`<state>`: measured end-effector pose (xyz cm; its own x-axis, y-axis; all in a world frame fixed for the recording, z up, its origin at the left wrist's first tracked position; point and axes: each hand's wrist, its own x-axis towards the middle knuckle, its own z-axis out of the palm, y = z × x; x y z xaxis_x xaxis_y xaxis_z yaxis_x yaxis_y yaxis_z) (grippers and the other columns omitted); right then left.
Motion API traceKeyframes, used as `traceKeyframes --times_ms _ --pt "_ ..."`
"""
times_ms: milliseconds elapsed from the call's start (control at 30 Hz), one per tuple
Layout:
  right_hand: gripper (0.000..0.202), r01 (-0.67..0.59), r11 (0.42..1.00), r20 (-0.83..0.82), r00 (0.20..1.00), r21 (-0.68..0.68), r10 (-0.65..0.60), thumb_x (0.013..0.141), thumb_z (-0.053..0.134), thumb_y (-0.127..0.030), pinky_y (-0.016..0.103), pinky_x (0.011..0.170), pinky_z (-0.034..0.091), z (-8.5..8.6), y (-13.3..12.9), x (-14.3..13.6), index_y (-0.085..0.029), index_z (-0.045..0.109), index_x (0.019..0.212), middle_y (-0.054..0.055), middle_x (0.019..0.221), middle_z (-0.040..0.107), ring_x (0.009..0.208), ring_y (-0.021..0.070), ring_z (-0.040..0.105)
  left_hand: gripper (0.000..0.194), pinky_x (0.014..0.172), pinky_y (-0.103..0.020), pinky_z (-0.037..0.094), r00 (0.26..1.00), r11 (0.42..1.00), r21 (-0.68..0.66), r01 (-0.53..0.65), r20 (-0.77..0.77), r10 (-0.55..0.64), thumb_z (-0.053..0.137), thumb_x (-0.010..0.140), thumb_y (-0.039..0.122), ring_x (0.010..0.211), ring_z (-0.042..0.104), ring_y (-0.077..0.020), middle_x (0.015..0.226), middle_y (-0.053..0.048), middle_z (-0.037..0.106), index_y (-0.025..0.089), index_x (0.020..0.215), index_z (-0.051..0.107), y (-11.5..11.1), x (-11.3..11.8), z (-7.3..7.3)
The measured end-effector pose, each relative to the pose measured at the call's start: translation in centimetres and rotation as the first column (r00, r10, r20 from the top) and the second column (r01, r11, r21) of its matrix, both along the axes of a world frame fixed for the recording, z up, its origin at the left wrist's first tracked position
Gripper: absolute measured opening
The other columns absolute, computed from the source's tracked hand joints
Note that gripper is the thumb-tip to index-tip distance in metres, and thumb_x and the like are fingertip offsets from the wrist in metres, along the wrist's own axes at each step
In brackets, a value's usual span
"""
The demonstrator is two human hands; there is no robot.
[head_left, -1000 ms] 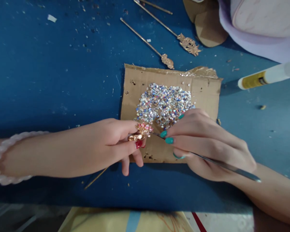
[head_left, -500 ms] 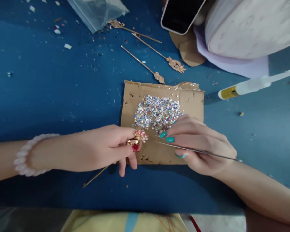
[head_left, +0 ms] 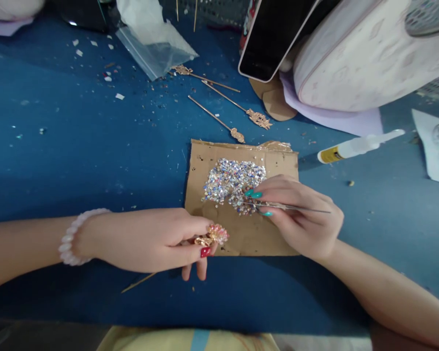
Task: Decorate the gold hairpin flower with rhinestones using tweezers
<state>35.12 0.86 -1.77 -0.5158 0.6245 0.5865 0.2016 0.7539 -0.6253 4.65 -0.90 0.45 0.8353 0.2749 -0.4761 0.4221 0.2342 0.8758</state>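
Note:
Between thumb and fingers, my left hand (head_left: 161, 241) grips a gold hair stick (head_left: 218, 234) whose ornate head is set with pink and clear stones. Its thin shaft comes out below the hand, toward the lower left. My right hand (head_left: 302, 214) is closed on metal tweezers (head_left: 289, 206), held nearly level. Their tips are at the lower right edge of a pile of small glittering rhinestones (head_left: 230, 178), partly hidden by the fingers. The pile lies on a piece of brown cardboard (head_left: 241, 239), just right of the hair stick's head.
Beyond the cardboard lie several gold hair sticks (head_left: 258, 118) and a plastic bag (head_left: 153, 48). A phone (head_left: 274, 39) leans beside a whitish case (head_left: 347, 63) at the back right. The glue bottle (head_left: 346, 150) stands on the right, near a printed paper (head_left: 437, 146). White scraps litter the blue table (head_left: 76, 161).
The tweezers have moved from beside the hair stick's head to the rhinestone pile, and their tips have come closer together. My left hand still holds the hair stick. The camera view has shifted.

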Motion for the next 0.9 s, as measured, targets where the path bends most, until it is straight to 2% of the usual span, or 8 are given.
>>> traceKeyframes --times_ms 200,300,467,633,733,900 --pt "0.02 0.137 0.99 0.07 0.988 -0.034 -0.135 0.109 0.081 -0.008 0.035 0.084 0.079 -0.4 0.5 -0.1 -0.026 0.091 0.108 0.004 0.098 0.094 0.089 0.0229 0.093 0.013 0.09 -0.041 0.073 0.998 0.997 -0.078 0.026 0.064 -0.021 0.062 0.117 0.034 0.101 0.094 -0.0312 0.12 -0.015 0.097 0.029 0.106 0.063 -0.2 0.0 -0.5" --pt "0.022 0.143 0.989 0.091 0.986 -0.031 -0.14 0.108 0.08 -0.006 0.034 0.084 0.078 -0.5 0.5 -0.2 -0.025 0.091 0.103 0.004 0.096 0.094 0.089 0.0224 0.092 0.014 0.092 -0.042 0.074 0.997 0.996 -0.082 0.023 0.069 -0.018 0.061 0.119 0.036 0.104 0.094 -0.0309 0.121 -0.016 0.097 0.028 0.107 0.064 -0.2 0.0 -0.6" --pt "0.024 0.157 0.987 0.1 0.983 -0.018 -0.155 0.107 0.078 -0.004 0.036 0.086 0.077 -0.9 0.4 -0.3 -0.025 0.091 0.104 0.003 0.098 0.095 0.09 0.0224 0.092 0.018 0.088 -0.041 0.072 0.998 0.995 -0.093 -0.031 0.056 0.036 0.064 0.12 0.039 0.096 0.094 -0.0292 0.118 -0.013 0.097 0.028 0.106 0.064 -0.3 -0.1 -0.8" --pt "0.024 0.185 0.982 0.143 0.973 -0.027 -0.18 0.109 0.076 -0.011 0.039 0.084 0.079 -1.1 0.5 -0.5 -0.026 0.093 0.102 0.004 0.096 0.095 0.087 0.0239 0.093 0.021 0.083 -0.04 0.07 0.992 0.98 -0.166 -0.106 0.052 0.116 0.068 0.119 0.041 0.097 0.096 -0.0296 0.118 -0.012 0.097 0.029 0.105 0.057 -0.3 -0.3 -1.4" --pt "0.024 0.186 0.983 0.15 0.972 -0.009 -0.183 0.11 0.075 -0.012 0.039 0.084 0.079 -1.2 0.6 -0.6 -0.025 0.093 0.1 0.004 0.096 0.095 0.087 0.0237 0.093 0.018 0.081 -0.039 0.068 0.99 0.981 -0.156 -0.116 0.066 0.128 0.066 0.12 0.041 0.092 0.095 -0.0281 0.116 -0.011 0.096 0.029 0.109 0.058 -0.3 -0.3 -1.6" --pt "0.027 0.156 0.987 0.132 0.978 0.039 -0.16 0.109 0.074 -0.005 0.038 0.084 0.078 -1.2 0.6 -0.6 -0.024 0.091 0.101 0.004 0.096 0.095 0.086 0.0231 0.093 0.02 0.079 -0.038 0.067 0.988 0.977 -0.152 -0.148 0.032 0.154 0.064 0.122 0.046 0.087 0.094 -0.0266 0.118 -0.011 0.095 0.027 0.115 0.061 -0.3 -0.1 -1.5"
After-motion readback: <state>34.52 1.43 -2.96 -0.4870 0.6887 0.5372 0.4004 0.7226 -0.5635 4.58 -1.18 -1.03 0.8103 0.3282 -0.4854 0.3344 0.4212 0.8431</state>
